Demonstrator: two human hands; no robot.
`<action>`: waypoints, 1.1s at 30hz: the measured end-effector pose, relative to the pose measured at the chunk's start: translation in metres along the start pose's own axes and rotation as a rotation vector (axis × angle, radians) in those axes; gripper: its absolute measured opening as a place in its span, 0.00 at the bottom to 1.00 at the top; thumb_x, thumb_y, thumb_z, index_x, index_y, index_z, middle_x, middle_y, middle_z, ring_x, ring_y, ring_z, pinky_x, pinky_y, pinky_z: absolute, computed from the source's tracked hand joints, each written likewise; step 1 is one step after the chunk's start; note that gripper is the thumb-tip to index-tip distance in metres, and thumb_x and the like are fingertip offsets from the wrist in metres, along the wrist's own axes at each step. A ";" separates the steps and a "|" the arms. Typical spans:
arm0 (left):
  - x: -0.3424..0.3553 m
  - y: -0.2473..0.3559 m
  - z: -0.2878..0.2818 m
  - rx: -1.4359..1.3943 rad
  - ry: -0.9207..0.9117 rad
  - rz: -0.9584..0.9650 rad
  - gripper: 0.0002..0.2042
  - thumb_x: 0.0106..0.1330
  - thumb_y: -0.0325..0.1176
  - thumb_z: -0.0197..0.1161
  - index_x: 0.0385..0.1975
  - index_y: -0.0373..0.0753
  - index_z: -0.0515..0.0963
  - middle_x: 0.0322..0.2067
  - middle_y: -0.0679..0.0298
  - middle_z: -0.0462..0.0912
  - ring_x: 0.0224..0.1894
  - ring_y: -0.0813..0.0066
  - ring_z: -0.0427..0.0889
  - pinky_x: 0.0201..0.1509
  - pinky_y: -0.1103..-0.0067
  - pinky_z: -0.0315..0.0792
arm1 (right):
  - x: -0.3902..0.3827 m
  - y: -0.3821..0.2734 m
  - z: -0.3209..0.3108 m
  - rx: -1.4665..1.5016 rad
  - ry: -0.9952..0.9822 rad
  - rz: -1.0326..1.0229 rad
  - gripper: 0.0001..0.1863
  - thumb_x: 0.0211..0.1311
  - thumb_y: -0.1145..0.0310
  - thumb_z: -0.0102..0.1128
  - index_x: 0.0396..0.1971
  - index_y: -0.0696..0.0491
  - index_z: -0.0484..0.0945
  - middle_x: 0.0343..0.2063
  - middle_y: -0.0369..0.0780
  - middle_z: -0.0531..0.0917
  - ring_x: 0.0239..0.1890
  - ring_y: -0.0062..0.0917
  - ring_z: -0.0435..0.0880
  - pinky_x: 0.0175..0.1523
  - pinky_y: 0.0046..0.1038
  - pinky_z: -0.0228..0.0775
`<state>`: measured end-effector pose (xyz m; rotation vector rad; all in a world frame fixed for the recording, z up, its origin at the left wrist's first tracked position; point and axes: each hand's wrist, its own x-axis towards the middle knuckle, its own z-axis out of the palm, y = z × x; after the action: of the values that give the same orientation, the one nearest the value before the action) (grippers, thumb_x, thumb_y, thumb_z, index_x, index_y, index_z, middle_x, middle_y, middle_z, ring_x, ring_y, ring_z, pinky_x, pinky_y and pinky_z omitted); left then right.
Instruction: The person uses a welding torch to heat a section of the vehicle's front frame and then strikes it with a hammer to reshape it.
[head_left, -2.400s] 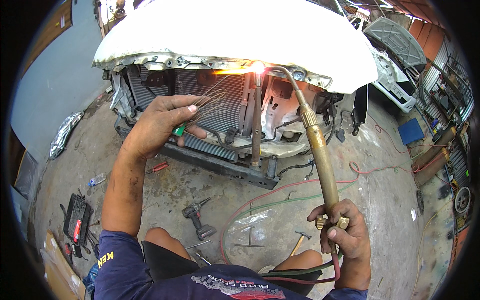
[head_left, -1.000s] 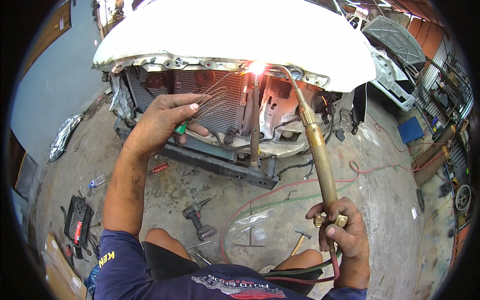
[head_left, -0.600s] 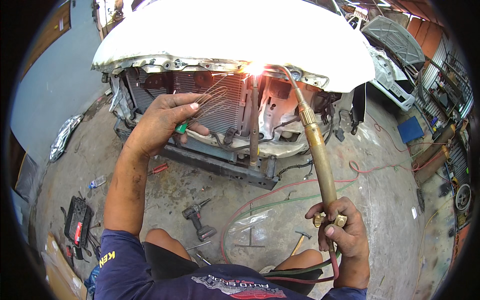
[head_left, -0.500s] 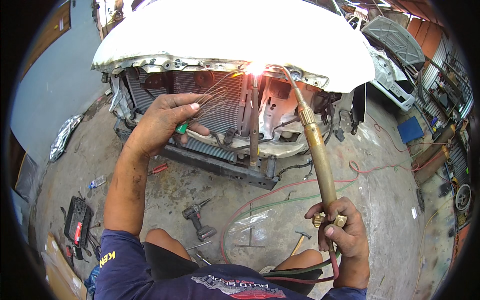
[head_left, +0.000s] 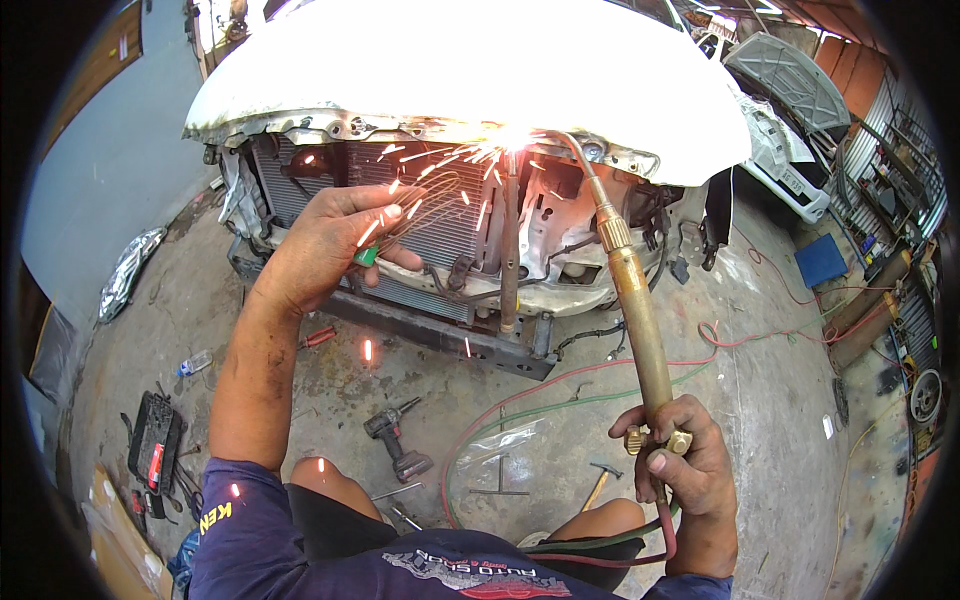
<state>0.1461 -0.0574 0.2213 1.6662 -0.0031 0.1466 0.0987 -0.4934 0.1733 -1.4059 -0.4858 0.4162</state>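
Note:
My right hand [head_left: 690,455] is closed around the valve end of a brass gas welding torch [head_left: 640,310]. The torch's bent tip points at a glowing spot under the front edge of a white car hood [head_left: 450,60], and sparks spray from there to the left and downward. In my left hand [head_left: 345,245], a loose bundle of thin welding wire [head_left: 440,200] is pinched between thumb and fingers, fanning toward the glow. A small green object [head_left: 366,256] is tucked in the same palm. Glare hides the wire's end and the torch tip. An upright metal bar [head_left: 509,240] stands below the glow.
A radiator [head_left: 430,225] and bumper beam [head_left: 400,325] are exposed ahead. Red and green hoses [head_left: 590,375] cross the floor. A cordless drill [head_left: 398,440], a hammer [head_left: 598,485], a T-shaped tool [head_left: 501,478] and a black tool tray [head_left: 155,440] lie around me. Another car [head_left: 785,150] stands at right.
A burst of sparks now flies out from the glowing spot, some reaching the floor and my left sleeve. The yellowish flame beside it no longer shows. Both hands have barely moved.

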 end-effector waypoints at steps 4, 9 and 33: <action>-0.001 0.003 0.004 0.015 0.026 -0.020 0.20 0.80 0.31 0.58 0.67 0.30 0.77 0.39 0.62 0.87 0.39 0.70 0.94 0.23 0.84 0.75 | -0.001 0.001 -0.002 -0.006 -0.003 0.002 0.14 0.68 0.74 0.66 0.46 0.55 0.70 0.51 0.63 0.80 0.20 0.19 0.83 0.24 0.21 0.79; 0.000 0.004 0.007 0.026 0.026 0.010 0.20 0.81 0.31 0.57 0.67 0.29 0.77 0.40 0.60 0.87 0.39 0.70 0.94 0.23 0.83 0.75 | -0.001 0.002 -0.003 0.004 -0.021 -0.004 0.14 0.69 0.75 0.66 0.47 0.55 0.70 0.53 0.62 0.80 0.20 0.19 0.83 0.24 0.20 0.79; -0.003 0.006 0.007 0.025 0.032 -0.019 0.21 0.80 0.32 0.58 0.68 0.29 0.76 0.39 0.62 0.86 0.39 0.71 0.93 0.24 0.83 0.74 | -0.002 0.003 -0.003 -0.038 -0.026 -0.009 0.13 0.69 0.75 0.65 0.47 0.55 0.70 0.52 0.62 0.81 0.21 0.18 0.83 0.25 0.21 0.80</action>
<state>0.1436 -0.0656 0.2260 1.6885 0.0391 0.1600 0.0991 -0.4963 0.1696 -1.4361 -0.5238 0.4205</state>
